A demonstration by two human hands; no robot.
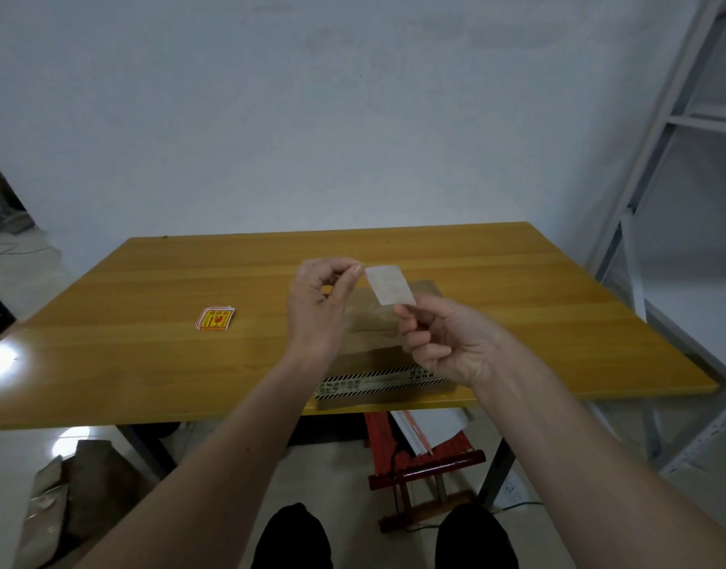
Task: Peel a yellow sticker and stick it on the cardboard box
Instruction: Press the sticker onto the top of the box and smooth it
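A small sticker (389,284) is held up in the air with its pale whitish back facing me. My left hand (316,310) pinches its upper left corner between thumb and forefinger. My right hand (443,342) pinches its lower right corner. Directly under both hands, a flat brown cardboard box (373,326) lies on the table, with black-and-white striped tape along its near side. A small stack of yellow and red stickers (215,319) lies on the table to the left, apart from the box.
The yellow wooden table (148,363) stands against a white wall. A grey metal shelf frame (673,158) rises at the right. Under the table is a red stool (419,457), and crumpled brown paper (66,486) lies on the floor at left.
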